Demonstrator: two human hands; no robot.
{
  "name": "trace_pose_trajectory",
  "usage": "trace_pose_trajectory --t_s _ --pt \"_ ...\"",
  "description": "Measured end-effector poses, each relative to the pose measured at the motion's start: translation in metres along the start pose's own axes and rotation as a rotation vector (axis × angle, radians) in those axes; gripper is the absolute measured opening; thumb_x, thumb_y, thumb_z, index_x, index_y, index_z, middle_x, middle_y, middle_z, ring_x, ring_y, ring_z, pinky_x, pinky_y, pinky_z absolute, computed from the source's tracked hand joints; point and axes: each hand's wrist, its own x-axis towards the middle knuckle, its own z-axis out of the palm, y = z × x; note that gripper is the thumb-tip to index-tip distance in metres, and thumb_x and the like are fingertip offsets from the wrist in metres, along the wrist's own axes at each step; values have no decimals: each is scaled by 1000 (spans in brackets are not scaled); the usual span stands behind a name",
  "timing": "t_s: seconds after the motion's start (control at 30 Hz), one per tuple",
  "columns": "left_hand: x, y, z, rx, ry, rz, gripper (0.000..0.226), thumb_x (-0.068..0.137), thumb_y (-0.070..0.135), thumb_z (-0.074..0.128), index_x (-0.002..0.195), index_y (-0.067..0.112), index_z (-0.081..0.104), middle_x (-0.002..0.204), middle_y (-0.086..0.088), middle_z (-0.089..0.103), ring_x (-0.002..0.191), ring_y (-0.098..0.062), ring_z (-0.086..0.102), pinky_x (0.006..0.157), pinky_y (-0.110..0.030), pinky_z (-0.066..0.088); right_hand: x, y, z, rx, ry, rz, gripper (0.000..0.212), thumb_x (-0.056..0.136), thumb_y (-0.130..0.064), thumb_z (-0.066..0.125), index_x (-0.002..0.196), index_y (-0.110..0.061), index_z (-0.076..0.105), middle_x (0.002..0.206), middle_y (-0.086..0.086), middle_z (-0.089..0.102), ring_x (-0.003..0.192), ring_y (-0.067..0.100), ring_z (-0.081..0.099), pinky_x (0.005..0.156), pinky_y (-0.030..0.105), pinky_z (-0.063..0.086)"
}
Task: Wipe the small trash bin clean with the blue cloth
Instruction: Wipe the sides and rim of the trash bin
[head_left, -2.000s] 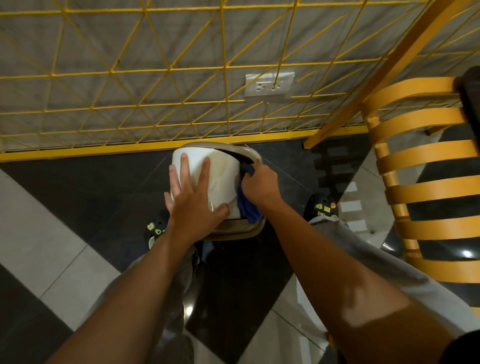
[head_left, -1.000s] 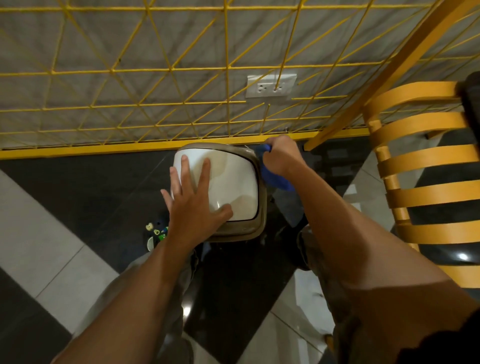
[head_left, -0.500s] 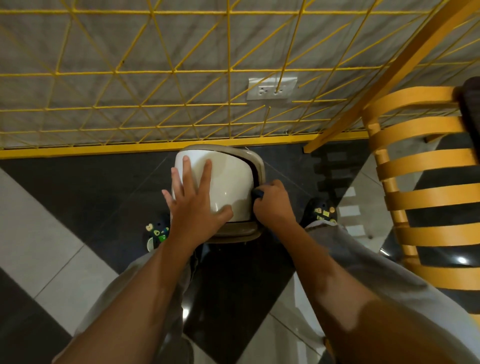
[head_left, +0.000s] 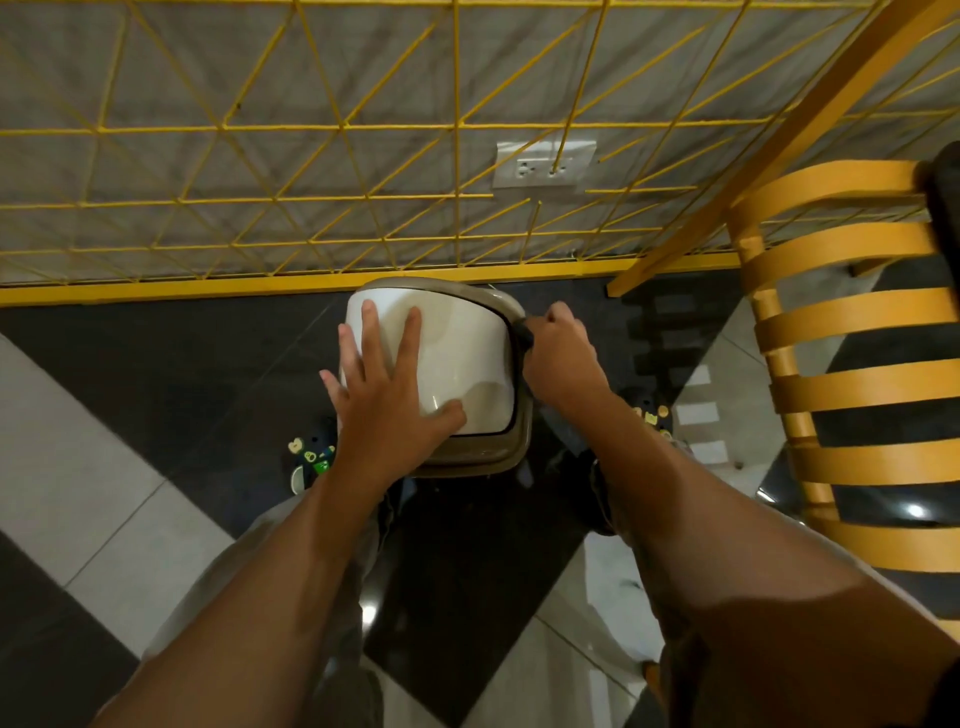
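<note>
Left hand (head_left: 384, 400), flat with fingers spread, steadies the small trash bin (head_left: 467, 364) on the floor by the far yellow rail (head_left: 156, 291). Right hand (head_left: 558, 348), fisted at the bin's right rim, bunches the barely visible blue cloth (head_left: 525, 332). Risk: sideways rubbing could slide or tip the bin.

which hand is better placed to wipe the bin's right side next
Right. The right hand is curled at the right rim of the trash bin with a dark bit of cloth in its grip; the left hand lies flat on the white lid, holding nothing.

white bin (head_left: 457, 358), yellow grid (head_left: 332, 124), black-white floor (head_left: 156, 364)
</note>
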Motion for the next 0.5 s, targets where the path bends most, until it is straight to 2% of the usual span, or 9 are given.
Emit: trace_pose_trajectory --t_s 0.07,0.17,0.23,0.3,0.37,0.43,0.5 --pt "0 0 0 -13 -3 -6 103 73 53 60 146 33 -9 154 -4 -24 141 -34 -19 111 -61 3 -15 4 9 -51 -1 -24 26 93 -7 42 117 -5 51 127 13 39 116 33 42 102 50 37" --pt "-2 1 -1 9 -13 2 103 74 53 59 146 34 -11 153 -3 -27 141 -33 -21 110 -63 0 -37 8 33 -128 -77 -66 32 91 -9 43 122 -6 50 131 13 36 118 33 39 100 48 39" --pt "-4 3 -3 40 -26 53 102 73 56 57 145 36 -13 152 -2 -28 140 -33 -23 109 -63 -5 -50 14 43 -38 -45 -33 33 89 -6 43 120 -5 53 132 13 37 118 34 41 99 46 40" --pt "-5 4 -3 56 -26 114 100 69 60 49 145 38 -13 153 -2 -28 140 -33 -24 108 -63 -9 -59 24 43 175 16 19 32 87 -2 44 116 -5 59 126 13 43 113 30 47 98 32 40" --pt "-3 3 -4 80 -24 138 99 66 62 41 145 38 -12 153 -3 -28 140 -34 -24 108 -63 -10 -62 33 32 309 54 39 31 86 0 45 111 -4 64 116 13 53 104 25 54 86 18 37" --pt "-1 -1 -5 85 -29 130 98 65 63 40 145 38 -11 153 -4 -28 140 -34 -24 107 -63 -11 -59 39 19 372 103 35 26 85 -3 46 100 -3 68 103 14 63 95 25 58 77 20 39" --pt "-1 -5 -9 65 -34 120 96 66 61 40 146 38 -7 153 -3 -27 140 -32 -24 107 -62 -12 -56 38 1 446 108 94 22 86 -10 45 88 -4 66 91 12 65 88 26 58 73 30 42"
